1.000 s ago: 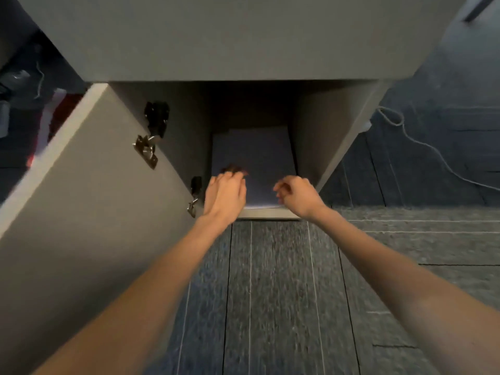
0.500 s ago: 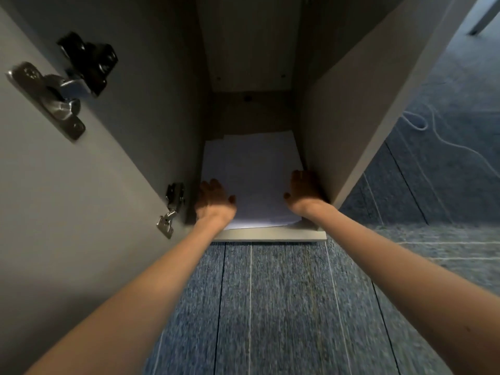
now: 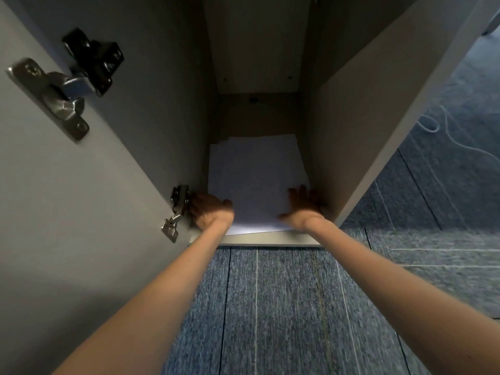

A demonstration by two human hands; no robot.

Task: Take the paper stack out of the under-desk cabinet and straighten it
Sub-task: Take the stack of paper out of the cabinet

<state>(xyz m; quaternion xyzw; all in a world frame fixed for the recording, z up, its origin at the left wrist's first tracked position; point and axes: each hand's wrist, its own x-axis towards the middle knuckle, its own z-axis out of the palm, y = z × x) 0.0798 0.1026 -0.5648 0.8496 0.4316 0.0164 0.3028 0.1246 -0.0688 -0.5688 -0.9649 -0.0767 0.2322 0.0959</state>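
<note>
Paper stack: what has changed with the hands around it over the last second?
Both hands went from the cabinet's front lip to the stack's two sides: the left hand now lies at the near left edge of the paper stack, the right hand at its near right edge, fingers spread. No lift shows. The stack remains on the cabinet floor, sheets uneven; the door stays open.

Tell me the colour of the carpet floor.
Blue carpet floor with thin pale lines, head view.

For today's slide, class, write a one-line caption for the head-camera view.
Both hands, left and right, flank a loose paper stack on the floor of the open cabinet.
</note>
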